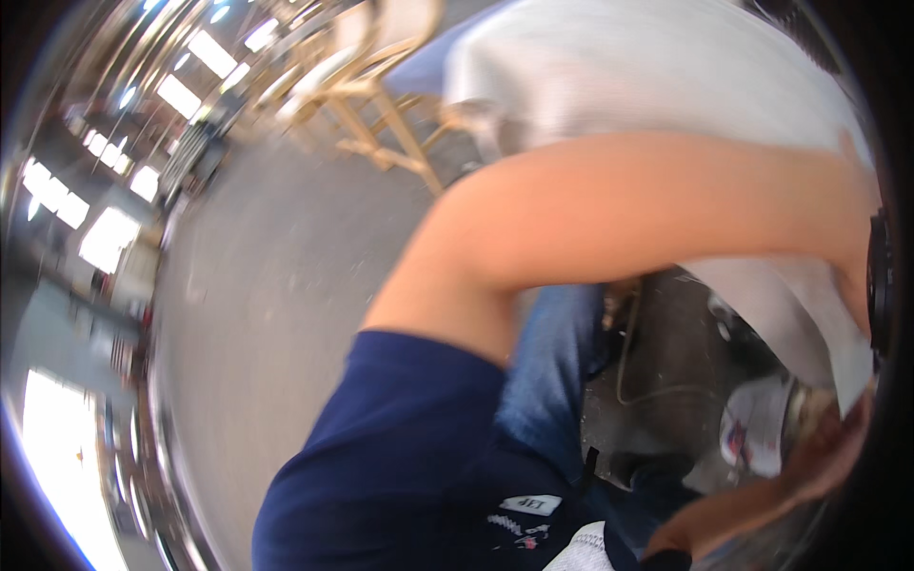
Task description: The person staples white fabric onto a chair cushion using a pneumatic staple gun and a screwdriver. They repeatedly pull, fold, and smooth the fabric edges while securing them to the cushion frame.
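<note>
Cloth, pale and wide, fills the upper right behind an outstretched left arm.
The white cloth (pixel 647 76) spreads over a rounded form that I cannot identify, with a pale flap hanging below the bare left arm (pixel 647 205), which crosses in front. A black band (pixel 880 281) circles that wrist at the right rim; the left hand lies past it, so its grip cannot be told. Lower down, the right hand (pixel 828 447) is just beside the flap's tip, blurred and shadowed: of the 2 hands, neither shows clearly whether it is grasping. A white bucket (pixel 757 428) stands near the right hand. Beyond, light wooden chairs (pixel 356 88) stand on the grey floor (pixel 267 257).
</note>
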A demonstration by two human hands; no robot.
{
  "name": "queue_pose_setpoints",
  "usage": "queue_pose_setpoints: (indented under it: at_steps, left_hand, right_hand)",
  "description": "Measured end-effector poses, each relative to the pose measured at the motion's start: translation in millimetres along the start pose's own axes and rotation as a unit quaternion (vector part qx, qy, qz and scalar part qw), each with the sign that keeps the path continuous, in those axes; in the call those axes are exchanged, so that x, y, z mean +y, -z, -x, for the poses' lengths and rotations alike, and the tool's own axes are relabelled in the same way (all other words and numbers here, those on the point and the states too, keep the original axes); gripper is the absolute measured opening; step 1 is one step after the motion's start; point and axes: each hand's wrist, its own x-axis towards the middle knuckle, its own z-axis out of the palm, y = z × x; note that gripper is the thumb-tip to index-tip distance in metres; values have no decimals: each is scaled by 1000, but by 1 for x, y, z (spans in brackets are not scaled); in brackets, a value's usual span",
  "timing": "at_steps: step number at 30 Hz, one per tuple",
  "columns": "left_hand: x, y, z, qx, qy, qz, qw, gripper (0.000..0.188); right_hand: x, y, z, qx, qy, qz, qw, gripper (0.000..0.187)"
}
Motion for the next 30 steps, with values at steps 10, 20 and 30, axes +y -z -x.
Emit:
queue_pose_setpoints:
  at_steps: [10, 20, 30]
  left_hand:
    - [19, -7, -42, -56, -132, 24, 989, 51]
    - [8, -24, -62, -80, -163, 64, 981, 50]
    - [3, -22, -71, -118, -247, -117, 955, 63]
  right_hand:
    - [-51, -135, 44, -140, -196, -384, 891, 56]
    - [-55, -140, 7, -27, -218, -369, 903, 30]
    - [15, -157, 23, 25, -91, -417, 904, 32]
